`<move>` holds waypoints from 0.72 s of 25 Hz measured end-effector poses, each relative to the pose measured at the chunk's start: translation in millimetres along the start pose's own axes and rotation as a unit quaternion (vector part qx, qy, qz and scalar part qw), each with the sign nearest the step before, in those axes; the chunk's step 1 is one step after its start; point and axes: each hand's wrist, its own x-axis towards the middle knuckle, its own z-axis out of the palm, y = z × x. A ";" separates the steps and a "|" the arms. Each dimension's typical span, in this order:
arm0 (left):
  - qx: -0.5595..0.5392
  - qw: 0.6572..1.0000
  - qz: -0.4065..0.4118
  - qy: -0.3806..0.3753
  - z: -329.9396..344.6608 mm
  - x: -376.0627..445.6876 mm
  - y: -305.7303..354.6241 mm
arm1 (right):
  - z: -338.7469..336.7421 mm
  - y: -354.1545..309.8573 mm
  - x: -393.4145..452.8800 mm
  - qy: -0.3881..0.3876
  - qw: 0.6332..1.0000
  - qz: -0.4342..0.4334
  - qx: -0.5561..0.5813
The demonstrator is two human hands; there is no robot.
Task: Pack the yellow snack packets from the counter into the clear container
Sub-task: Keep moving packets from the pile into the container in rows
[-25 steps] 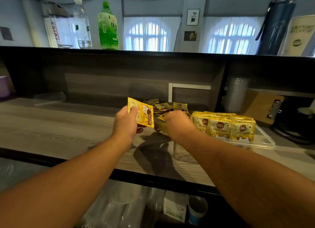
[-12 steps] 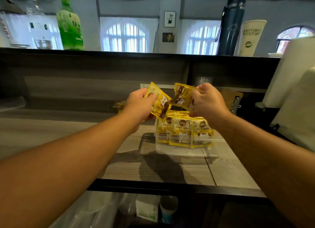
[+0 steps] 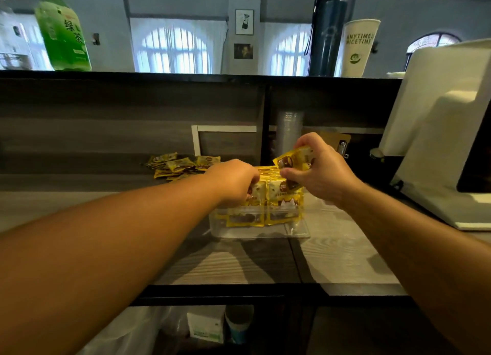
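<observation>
A clear container [image 3: 297, 231] stands on the wooden counter, filled with upright yellow snack packets [image 3: 284, 208]. My left hand [image 3: 233, 182] is down at the container's left end, fingers curled on a yellow packet among the packed ones. My right hand [image 3: 321, 171] hovers just above the container's right side and pinches another yellow packet [image 3: 293, 159], tilted. A loose pile of yellow packets [image 3: 180, 166] lies on the counter behind and to the left, against the back panel.
A white machine [image 3: 446, 142] stands at the right on the counter. A stack of clear cups [image 3: 289, 131] and a clipboard [image 3: 341, 142] sit behind the container. A green bottle [image 3: 62, 33], dark flask [image 3: 328, 30] and paper cup [image 3: 358, 46] stand on the upper ledge.
My left hand has dropped with its packet into the container's left end. My right hand has come down and closer over the container with its packet. The view shifted right.
</observation>
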 end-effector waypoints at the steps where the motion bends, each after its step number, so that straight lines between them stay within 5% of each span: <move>1: 0.032 0.999 -0.002 0.018 1.6 1.3 1.5 | 0.0 0.9 1.1 -0.016 0.999 -0.010 -0.026; 3: 0.028 0.997 0.008 0.070 2.1 3.8 3.8 | 0.9 1.3 2.6 -0.040 0.996 -0.040 -0.064; 5: -0.128 0.987 0.017 0.094 -5.1 2.7 8.8 | 3.1 -1.6 3.4 -0.055 0.990 -0.088 -0.091; 8: -0.362 0.928 0.022 0.090 -17.4 1.9 22.2 | 2.9 -9.9 5.3 -0.066 0.990 -0.113 -0.047; 15: -0.482 0.874 0.019 0.055 -16.5 2.1 26.8 | -3.5 -8.1 13.4 -0.066 0.993 0.027 0.097; 18: -0.467 0.881 0.009 0.078 -10.8 2.5 32.7 | -7.4 -8.1 16.5 -0.060 0.997 0.013 0.047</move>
